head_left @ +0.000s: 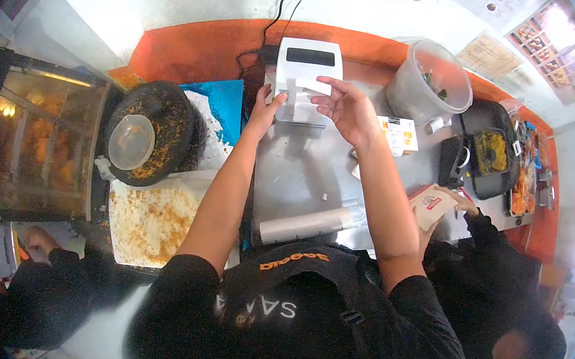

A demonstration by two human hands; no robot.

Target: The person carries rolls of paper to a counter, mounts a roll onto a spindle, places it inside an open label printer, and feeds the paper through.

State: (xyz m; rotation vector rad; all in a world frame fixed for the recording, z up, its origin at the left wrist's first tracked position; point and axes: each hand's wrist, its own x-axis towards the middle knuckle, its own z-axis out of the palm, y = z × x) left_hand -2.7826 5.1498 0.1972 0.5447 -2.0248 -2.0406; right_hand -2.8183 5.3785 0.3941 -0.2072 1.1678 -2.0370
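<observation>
A white boxy machine (309, 71) with a dark window on its upper part stands against the back wall. My left hand (265, 110) grips its left edge, the thumb on the front and the fingers along the side. Over the right part of the machine's front, my right hand (348, 111) is open with its fingers apart. Whitish, blurred pieces show on the machine's front between my hands; I cannot make out what they are. Whether the right fingertips touch the machine is unclear.
A stack of clear plastic cups (307, 226) lies on the metal table (287, 179). A translucent bucket (429, 86) stands back right. Leftward are a dark round pan (177, 134) holding a clear bowl (131, 142) and a crumb-covered white board (151, 224). At right, another person's hands hold a printed box (432, 204).
</observation>
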